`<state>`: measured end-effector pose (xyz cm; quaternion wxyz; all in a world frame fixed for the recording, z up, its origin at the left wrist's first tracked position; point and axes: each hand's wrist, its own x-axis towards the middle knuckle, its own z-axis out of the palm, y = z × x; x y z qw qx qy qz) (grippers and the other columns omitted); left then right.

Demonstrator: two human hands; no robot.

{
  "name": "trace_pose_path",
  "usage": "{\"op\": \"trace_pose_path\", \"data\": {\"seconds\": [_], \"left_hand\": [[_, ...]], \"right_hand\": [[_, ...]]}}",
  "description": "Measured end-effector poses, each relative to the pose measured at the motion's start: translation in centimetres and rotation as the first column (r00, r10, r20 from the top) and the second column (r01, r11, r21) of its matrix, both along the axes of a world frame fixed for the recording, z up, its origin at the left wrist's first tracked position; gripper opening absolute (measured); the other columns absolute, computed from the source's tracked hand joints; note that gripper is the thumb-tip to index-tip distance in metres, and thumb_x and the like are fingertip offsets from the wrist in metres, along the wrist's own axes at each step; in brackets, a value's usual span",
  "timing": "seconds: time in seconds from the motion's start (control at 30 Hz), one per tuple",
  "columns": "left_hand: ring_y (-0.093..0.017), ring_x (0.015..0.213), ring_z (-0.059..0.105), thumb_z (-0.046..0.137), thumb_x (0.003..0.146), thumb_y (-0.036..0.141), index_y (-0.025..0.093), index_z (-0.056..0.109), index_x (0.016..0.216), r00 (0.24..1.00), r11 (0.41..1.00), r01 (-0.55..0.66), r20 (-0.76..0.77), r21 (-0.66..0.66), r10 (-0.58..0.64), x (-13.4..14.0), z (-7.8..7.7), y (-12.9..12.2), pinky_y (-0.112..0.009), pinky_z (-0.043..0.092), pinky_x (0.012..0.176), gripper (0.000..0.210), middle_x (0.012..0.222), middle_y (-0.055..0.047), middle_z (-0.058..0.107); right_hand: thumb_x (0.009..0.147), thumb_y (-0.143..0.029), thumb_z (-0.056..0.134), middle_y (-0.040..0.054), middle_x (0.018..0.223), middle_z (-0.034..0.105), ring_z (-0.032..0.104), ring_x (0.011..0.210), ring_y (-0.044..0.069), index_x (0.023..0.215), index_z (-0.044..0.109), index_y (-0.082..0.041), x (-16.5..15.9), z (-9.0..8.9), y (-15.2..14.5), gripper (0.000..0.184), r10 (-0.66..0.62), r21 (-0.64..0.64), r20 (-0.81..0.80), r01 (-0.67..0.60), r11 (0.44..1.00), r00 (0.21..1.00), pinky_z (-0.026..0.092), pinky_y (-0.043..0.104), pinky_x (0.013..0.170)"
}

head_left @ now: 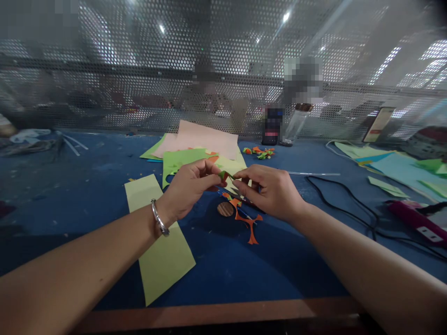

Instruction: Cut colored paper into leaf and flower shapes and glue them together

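Note:
Between both hands is a small folded piece of green and orange paper (226, 176), held above the table. My left hand (190, 184), with a silver bracelet at the wrist, pinches its left end. The fingertips of my right hand (270, 188) are closed on its right end. Just below lie a round wooden disc (225, 209) and a cut orange paper scrap (250, 223). Behind the hands is a green paper sheet (181, 160) with holes cut in it. A pale yellow-green sheet (164, 260) lies partly beneath my left forearm.
Pale pink sheets (206, 139) lie at the back, beside a small pile of green and orange paper pieces (263, 153). A phone (273, 126) and a glass bottle (296, 124) stand against the perforated metal screen. On the right are a black cable (349, 186), coloured papers and a magenta power strip (415, 221).

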<state>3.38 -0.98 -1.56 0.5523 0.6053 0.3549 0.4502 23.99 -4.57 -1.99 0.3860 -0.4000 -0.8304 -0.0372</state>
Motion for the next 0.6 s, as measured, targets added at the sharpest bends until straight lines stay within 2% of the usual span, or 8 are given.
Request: {"op": "trace_pose_path", "data": {"seconds": [0.6], "left_hand": [[-0.009,0.066,0.056,0.075,0.068,0.013,0.016,0.064,0.077,1.0,1.0,-0.016,0.019,0.016,0.015,-0.01,-0.24,0.34,-0.023,0.044,0.064,0.015,0.072,0.003,0.063]], "right_hand": [[0.096,-0.03,0.06,0.0031,0.081,0.072,0.061,0.063,0.012,0.098,0.074,-0.016,0.07,-0.09,0.09,0.019,0.002,-0.034,-0.013,-0.002,0.999,1.0,0.044,0.025,0.062]]}}
